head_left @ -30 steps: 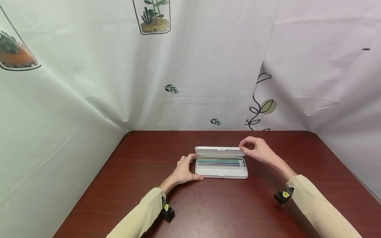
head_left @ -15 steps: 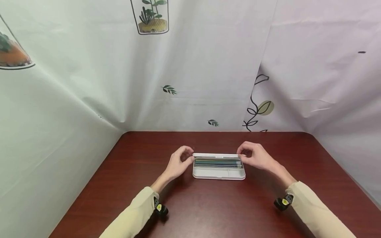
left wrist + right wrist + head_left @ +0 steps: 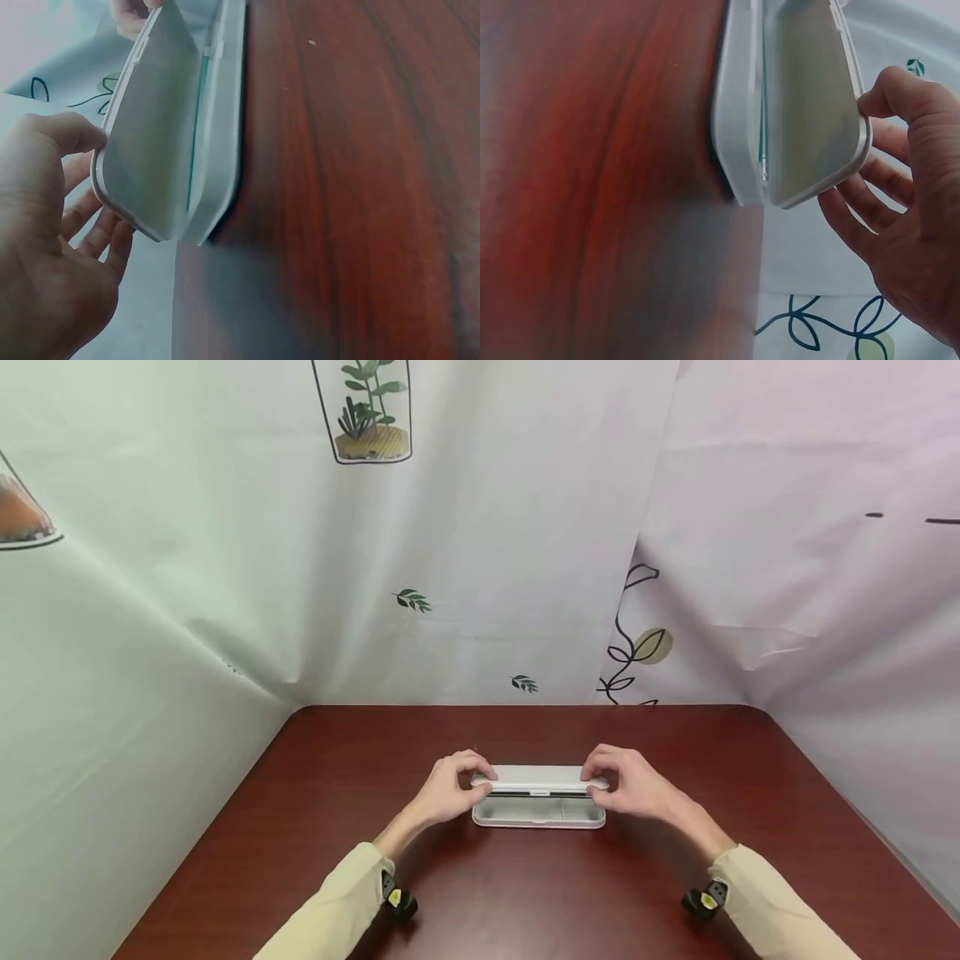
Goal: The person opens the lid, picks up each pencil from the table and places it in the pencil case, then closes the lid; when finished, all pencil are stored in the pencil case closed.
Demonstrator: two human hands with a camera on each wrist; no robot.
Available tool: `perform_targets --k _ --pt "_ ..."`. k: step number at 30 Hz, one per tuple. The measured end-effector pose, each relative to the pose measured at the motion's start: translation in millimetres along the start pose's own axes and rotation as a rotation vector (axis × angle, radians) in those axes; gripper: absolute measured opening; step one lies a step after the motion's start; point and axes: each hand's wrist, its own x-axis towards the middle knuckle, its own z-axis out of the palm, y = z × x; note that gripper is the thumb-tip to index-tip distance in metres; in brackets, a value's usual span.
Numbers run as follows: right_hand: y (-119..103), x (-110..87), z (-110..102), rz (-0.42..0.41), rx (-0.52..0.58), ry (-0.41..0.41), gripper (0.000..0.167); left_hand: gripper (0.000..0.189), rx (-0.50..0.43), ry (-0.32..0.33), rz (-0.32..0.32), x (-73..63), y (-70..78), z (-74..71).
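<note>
A white pencil case (image 3: pixel 517 811) lies on the table, its hinged lid (image 3: pixel 538 776) tilted part of the way down over the base. At the lid's left end my left hand (image 3: pixel 446 791) pinches the edge, thumb in front and fingers behind. My right hand (image 3: pixel 636 783) grips the right end in the same way. The lid hides most of the pencils; a thin teal pencil (image 3: pixel 197 142) shows inside the gap in the left wrist view. The front compartments of the base stay visible in the head view.
The case stands on a dark red wooden table (image 3: pixel 540 893). White curtains (image 3: pixel 510 527) printed with plants hang behind it and along both sides. Each wrist wears a small black camera, such as the left camera (image 3: pixel 402 903).
My left hand has gone from the base's left side to the lid. The lid has swung forward and down, covering the pencils. My right hand has moved with it; the head view has shifted slightly.
</note>
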Motion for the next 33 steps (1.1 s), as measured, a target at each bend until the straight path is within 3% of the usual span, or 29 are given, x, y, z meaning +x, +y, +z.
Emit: perform_targets --k 13,23,33 --pt "-8 -10.8 3 0.005 -0.163 -0.081 0.019 0.017 0.096 -0.032 0.130 -7.4 -4.3 10.7" --pt "-5 -7.2 9 -0.079 -0.213 -0.048 0.017 0.015 0.133 -0.043 0.141 -8.4 -8.6 8.6" --pt "-6 -6.7 7 -0.080 -0.234 -0.048 0.018 0.013 0.150 -0.045 0.136 -5.8 -10.0 9.6"
